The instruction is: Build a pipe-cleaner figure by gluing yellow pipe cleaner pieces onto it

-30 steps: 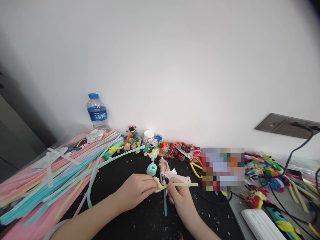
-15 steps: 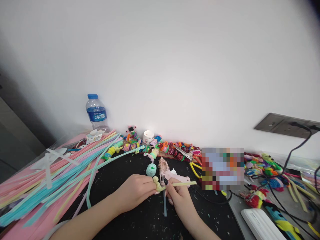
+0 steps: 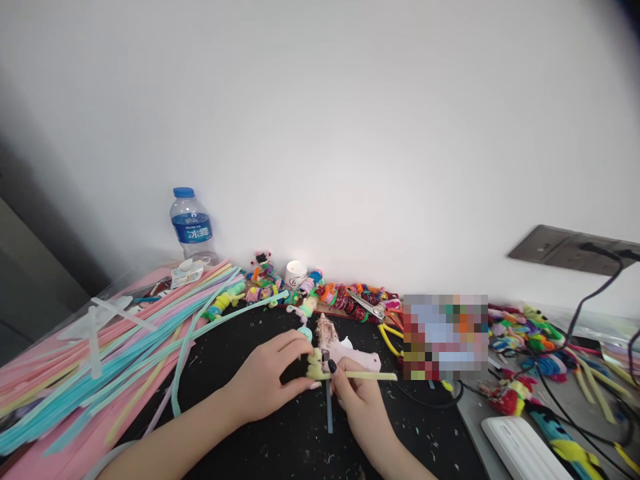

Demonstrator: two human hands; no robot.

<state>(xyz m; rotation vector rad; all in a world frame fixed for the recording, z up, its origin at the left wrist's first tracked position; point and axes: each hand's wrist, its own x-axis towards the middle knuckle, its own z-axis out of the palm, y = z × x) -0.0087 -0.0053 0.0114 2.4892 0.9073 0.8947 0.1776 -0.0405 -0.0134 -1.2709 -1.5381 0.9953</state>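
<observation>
A pale yellow pipe cleaner (image 3: 373, 376) runs between my hands, bent into small loops at its left end and straight at its right. My left hand (image 3: 265, 377) has the looped end between thumb and fingertips. My right hand (image 3: 357, 393) pinches the stem just right of the loops. Behind my hands a pink glue gun (image 3: 345, 353) lies on the black mat (image 3: 280, 443), and a clear glue stick (image 3: 329, 410) shows below it. A mint-green coil (image 3: 306, 331) is partly hidden behind my left fingers.
Pastel pipe cleaners (image 3: 125, 353) spread across the left. A water bottle (image 3: 193, 227), a paper cup (image 3: 296, 273), scissors (image 3: 366, 306) and several colourful pipe-cleaner figures line the wall. Yellow-handled pliers (image 3: 391, 340), a blurred-out patch, black cables (image 3: 550, 387) and a white box-shaped device (image 3: 520, 447) are right.
My left fingers have lifted and spread around the looped end, which turned upright and now shows more. They now cover much of the mint coil. The right hand stays nearly in place.
</observation>
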